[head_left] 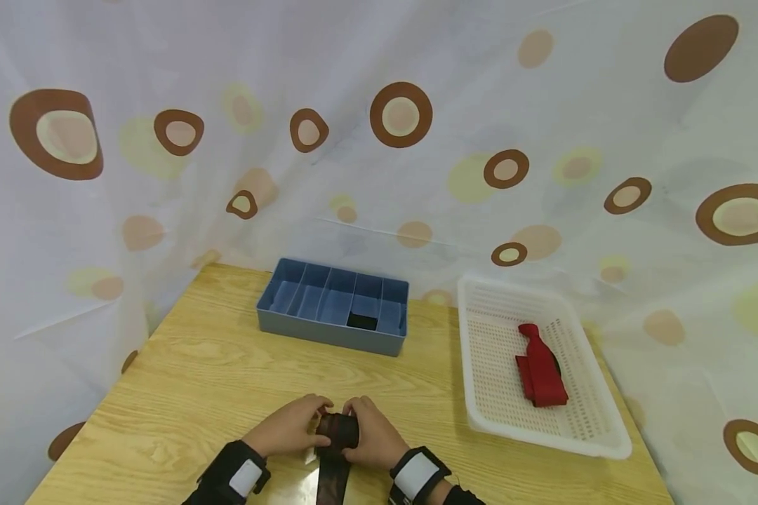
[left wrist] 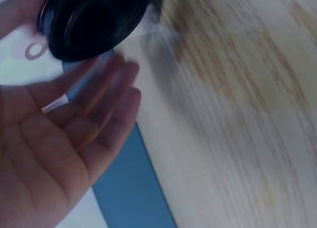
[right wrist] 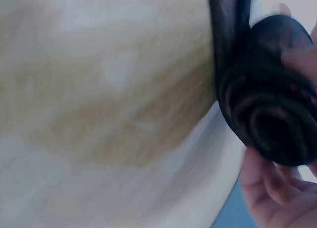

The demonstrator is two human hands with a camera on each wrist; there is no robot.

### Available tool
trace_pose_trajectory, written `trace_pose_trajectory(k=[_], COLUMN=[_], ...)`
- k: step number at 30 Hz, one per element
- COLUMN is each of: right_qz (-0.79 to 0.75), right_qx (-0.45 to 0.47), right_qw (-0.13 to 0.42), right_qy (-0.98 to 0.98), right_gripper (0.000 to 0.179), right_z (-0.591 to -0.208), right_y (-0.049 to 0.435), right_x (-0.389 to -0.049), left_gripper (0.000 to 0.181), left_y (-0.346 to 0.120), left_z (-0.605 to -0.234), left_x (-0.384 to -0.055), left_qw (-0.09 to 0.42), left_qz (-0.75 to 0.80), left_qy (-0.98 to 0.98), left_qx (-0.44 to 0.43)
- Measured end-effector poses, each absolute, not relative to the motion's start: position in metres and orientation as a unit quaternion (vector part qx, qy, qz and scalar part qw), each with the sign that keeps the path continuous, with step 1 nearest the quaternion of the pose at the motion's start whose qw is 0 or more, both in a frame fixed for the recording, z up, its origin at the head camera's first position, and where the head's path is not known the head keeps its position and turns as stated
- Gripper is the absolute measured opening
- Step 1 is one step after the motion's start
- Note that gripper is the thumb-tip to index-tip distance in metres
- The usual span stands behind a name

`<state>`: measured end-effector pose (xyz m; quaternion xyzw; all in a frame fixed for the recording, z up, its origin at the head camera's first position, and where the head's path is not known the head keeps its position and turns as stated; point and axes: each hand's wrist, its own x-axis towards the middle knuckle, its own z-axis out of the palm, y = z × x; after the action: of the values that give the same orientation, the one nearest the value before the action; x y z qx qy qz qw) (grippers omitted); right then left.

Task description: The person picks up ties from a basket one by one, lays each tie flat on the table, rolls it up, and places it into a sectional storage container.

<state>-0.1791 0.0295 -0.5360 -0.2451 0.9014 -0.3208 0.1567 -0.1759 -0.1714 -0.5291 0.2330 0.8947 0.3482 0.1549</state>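
Note:
A dark necktie (head_left: 339, 430), partly wound into a roll, is held between both hands near the front of the table, its flat tail (head_left: 332, 482) running toward the person. The left hand (head_left: 293, 428) grips the roll's left end with thumb and fingers. On the other end, the right hand (head_left: 375, 436) holds it between thumb and fingers. Spiral layers of the roll (right wrist: 270, 114) show in the right wrist view. In the left wrist view the roll (left wrist: 94, 25) is blurred above the left fingers (left wrist: 116, 109).
A blue divided box (head_left: 328, 337) stands at the back, a black item (head_left: 362, 321) in one compartment. To the right, a white plastic basket (head_left: 469, 365) contains a folded red necktie (head_left: 543, 375). Patterned curtain (head_left: 354, 175) hangs behind the wooden table (head_left: 227, 351).

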Motion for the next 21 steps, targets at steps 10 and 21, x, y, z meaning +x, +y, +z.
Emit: trace_pose_trajectory(k=[10,21], right_qz=[-0.262,-0.392], right_qx=[-0.351,-0.235], right_qw=[0.025,0.32], right_qy=[0.899,0.83], right_gripper=[0.048,0.05], right_z=[-0.549,-0.533], right_y=[0.037,0.058], right_x=[-0.192,-0.21], left_gripper=[0.046,0.054], left_y=[-0.151,-0.145], left_z=[-0.541,-0.546], left_x=[-0.182,-0.165], left_qw=[0.005,-0.096], left_qz=[0.237,0.123], left_qy=[0.935,0.928], left_qx=[0.263,0.337])
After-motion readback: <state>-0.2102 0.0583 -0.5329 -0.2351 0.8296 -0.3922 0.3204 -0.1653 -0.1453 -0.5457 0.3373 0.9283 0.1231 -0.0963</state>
